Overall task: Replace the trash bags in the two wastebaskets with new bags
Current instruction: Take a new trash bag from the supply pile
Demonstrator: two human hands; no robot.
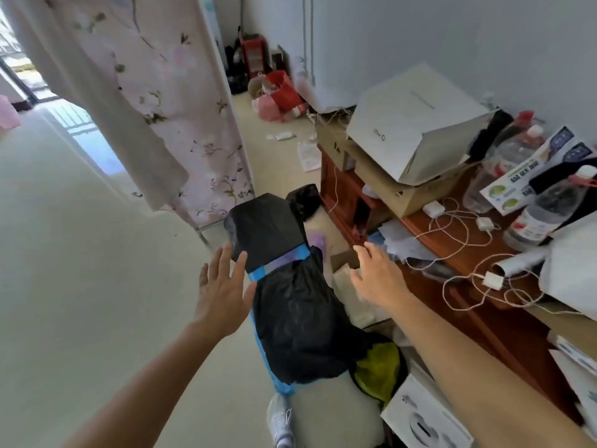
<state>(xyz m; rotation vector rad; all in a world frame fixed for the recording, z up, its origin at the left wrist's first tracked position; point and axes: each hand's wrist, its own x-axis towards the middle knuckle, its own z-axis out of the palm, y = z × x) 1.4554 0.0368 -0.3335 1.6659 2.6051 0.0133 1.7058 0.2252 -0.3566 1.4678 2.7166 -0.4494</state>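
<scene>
**Both hands spread over the bagged wastebasket**

The black trash bag lies crumpled over a blue wastebasket at the centre of the frame, a blue edge showing along its left side. A second black-lined wastebasket stands just above it, beside the wooden desk. Your left hand is just left of the bag, fingers straight and fanned, holding nothing (whether it touches the bag, you cannot tell). Your right hand hovers to the bag's right, fingers loosely spread, also empty. White cables sprawl over the desk at right; a floral curtain hangs at upper left.
</scene>
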